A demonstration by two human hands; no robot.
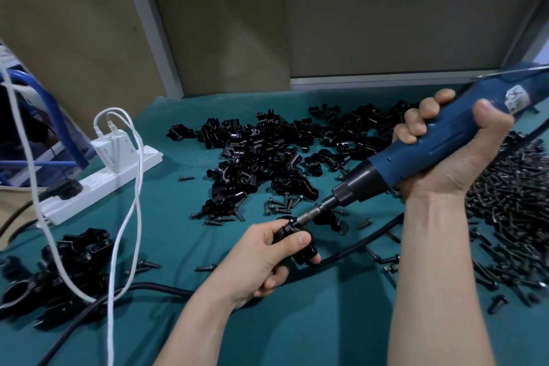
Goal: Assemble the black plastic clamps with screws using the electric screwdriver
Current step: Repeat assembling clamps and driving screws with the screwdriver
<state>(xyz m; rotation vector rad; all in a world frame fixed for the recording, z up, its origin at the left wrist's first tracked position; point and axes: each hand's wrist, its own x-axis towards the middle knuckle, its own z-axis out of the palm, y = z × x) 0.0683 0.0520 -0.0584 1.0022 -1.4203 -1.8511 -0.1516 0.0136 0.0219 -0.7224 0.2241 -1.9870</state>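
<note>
- Your left hand (261,258), at six o'clock, pinches one black clamp (286,229) just above the tabletop (312,321); your right hand (451,163), at three o'clock, wraps the electric screwdriver (398,160).
- Its bit (309,214) meets the clamp's top; you're likely driving a screw; next, hold the bit square until it seats.

Screwdriver (439,142) rear: cut off by right edge.
Clamp (286,229) in left hand (261,261): mostly covered by that hand.
Bit tip (298,220): out of sight in clamp.
Screw pile (511,202): runs past right edge.
Screwdriver label (517,96): print unreadable.
</note>
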